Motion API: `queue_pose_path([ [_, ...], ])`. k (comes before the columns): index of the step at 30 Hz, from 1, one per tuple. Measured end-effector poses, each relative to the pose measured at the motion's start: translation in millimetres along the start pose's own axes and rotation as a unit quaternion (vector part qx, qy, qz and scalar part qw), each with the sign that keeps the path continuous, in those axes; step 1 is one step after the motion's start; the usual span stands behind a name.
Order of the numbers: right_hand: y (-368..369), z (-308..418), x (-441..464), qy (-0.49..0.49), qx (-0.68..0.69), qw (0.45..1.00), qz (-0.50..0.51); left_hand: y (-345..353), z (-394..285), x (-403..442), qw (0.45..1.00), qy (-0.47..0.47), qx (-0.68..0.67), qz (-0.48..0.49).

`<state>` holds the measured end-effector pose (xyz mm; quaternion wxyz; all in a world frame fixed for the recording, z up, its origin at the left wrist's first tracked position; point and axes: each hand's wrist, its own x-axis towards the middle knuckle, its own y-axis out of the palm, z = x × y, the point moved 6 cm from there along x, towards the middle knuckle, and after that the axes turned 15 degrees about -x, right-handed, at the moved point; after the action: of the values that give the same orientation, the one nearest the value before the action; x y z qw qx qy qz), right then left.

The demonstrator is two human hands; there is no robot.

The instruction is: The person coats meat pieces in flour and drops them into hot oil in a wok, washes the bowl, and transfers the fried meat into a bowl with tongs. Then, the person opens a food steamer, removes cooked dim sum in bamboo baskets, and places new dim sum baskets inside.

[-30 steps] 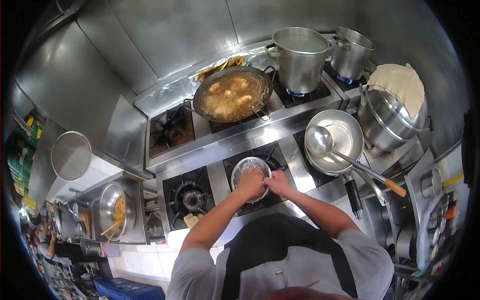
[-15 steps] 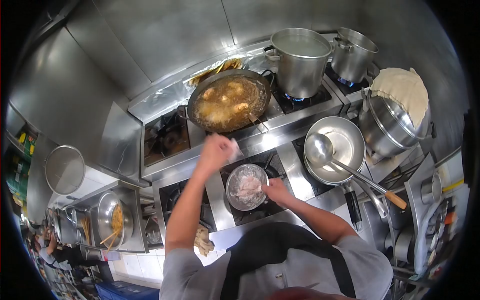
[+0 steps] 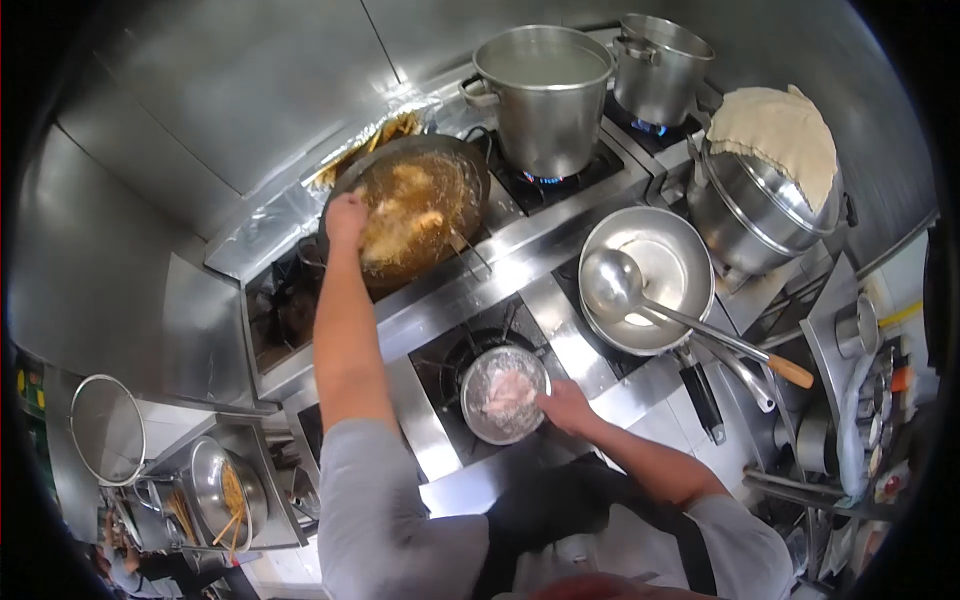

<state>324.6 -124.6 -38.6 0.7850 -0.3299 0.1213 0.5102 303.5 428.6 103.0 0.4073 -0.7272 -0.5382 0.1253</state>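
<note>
My left hand (image 3: 346,218) is over the left edge of the wok (image 3: 478,165), its fingers closed; whatever they may hold is too small to make out. Several golden pieces (image 3: 430,220) sit in the bubbling oil. My right hand (image 3: 567,405) grips the right rim of a small metal bowl (image 3: 506,438) above the front burner. Pale, floured raw pieces (image 3: 508,390) lie inside this bowl.
A large pot (image 3: 550,115) and a smaller pot (image 3: 663,80) stand over lit burners. To the right are a ladle (image 3: 612,284) in a pan (image 3: 685,235) and a cloth-covered steamer (image 3: 750,225). A strainer (image 3: 108,430) and noodle bowl (image 3: 208,470) are left; a person (image 3: 130,570) is beyond.
My left hand has gone from the small bowl up and left to the wok, carrying a pale piece on the way. My right hand stays at the bowl's rim. The view has shifted.
</note>
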Motion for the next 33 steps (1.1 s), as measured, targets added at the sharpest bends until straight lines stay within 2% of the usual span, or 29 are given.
queue_pose_path([
  [1,-6.3,5.9,-3.3,-0.009,-0.027,0.999,-0.02,-5.4,-6.5,-4.1,0.997,0.029,-0.073,0.008],
  [2,0.0,-4.8,7.8,-0.063,-0.022,0.996,-0.066,-15.6,-18.8,-19.1,0.988,0.052,-0.146,0.019],
  [3,-3.6,2.0,1.2,-0.091,0.056,0.987,-0.118,-28.5,-39.4,-51.0,0.98,0.068,-0.183,0.037],
  [4,2.8,-19.5,19.9,-0.048,-0.036,0.995,-0.076,-42.9,-70.8,-87.8,0.971,0.082,-0.219,0.058],
  [5,-11.9,7.2,3.1,-0.071,0.004,0.995,-0.076,-54.9,-106.7,-136.4,0.968,0.105,-0.205,0.102],
  [6,4.0,-25.0,34.5,-0.067,-0.016,0.996,-0.06,-61.3,-132.4,-186.2,0.962,0.134,-0.194,0.14],
  [7,-9.2,12.0,7.9,-0.047,0.127,0.991,-0.017,-49.8,-130.3,-225.6,0.956,0.129,-0.162,0.207],
  [8,-2.7,8.4,13.2,-0.037,0.172,0.984,-0.009,-42.3,-139.8,-271.1,0.932,0.134,-0.165,0.294],
  [9,1.3,7.1,17.1,-0.038,0.185,0.982,0.002,-27.3,-129.5,-311.6,0.917,0.117,-0.109,0.365],
  [10,1.9,9.8,20.8,-0.045,0.197,0.979,0.011,-10.5,-113.6,-341.5,0.905,0.184,-0.034,0.382],
  [11,2.7,12.2,18.0,-0.047,0.197,0.979,0.013,3.3,-101.1,-366.9,0.896,0.17,0.037,0.408],
  [13,-1.6,23.5,15.8,-0.06,0.125,0.99,-0.003,10.4,-96.0,-398.7,0.913,0.219,-0.033,0.341],
  [15,3.3,29.2,15.6,-0.071,0.124,0.99,-0.001,20.3,-86.8,-412.0,0.921,0.211,-0.018,0.327],
  [18,20.4,18.3,27.7,-0.106,0.14,0.984,-0.01,22.2,-76.2,-420.6,0.928,0.204,0.008,0.313],
  [20,16.4,25.3,20.4,-0.092,0.168,0.981,-0.008,9.7,-81.6,-408.0,0.93,0.209,0.021,0.302],
  [23,16.3,25.2,21.0,-0.081,0.147,0.986,-0.006,-34.0,-99.1,-371.7,0.953,0.146,-0.085,0.25],
  [25,14.4,29.7,15.1,-0.078,0.168,0.983,-0.004,-79.9,-129.0,-335.5,0.962,0.229,-0.073,0.132],
  [26,13.9,29.6,11.4,-0.065,0.19,0.98,0.001,-90.6,-126.3,-308.7,0.969,0.208,-0.074,0.114],
  [27,9.6,29.0,8.5,-0.069,0.151,0.986,-0.008,-96.8,-122.0,-283.0,0.973,0.22,-0.047,0.046],
  [28,10.7,24.2,9.7,-0.074,0.151,0.986,-0.012,-93.6,-117.3,-253.4,0.982,0.174,-0.035,0.064],
  [30,20.9,10.8,18.3,-0.071,0.187,0.98,0.014,-88.3,-135.0,-210.5,0.98,0.187,-0.01,0.067],
  [33,22.7,-7.4,16.9,-0.052,0.148,0.988,-0.003,-37.7,-134.4,-150.1,0.976,0.191,0.044,0.094],
])
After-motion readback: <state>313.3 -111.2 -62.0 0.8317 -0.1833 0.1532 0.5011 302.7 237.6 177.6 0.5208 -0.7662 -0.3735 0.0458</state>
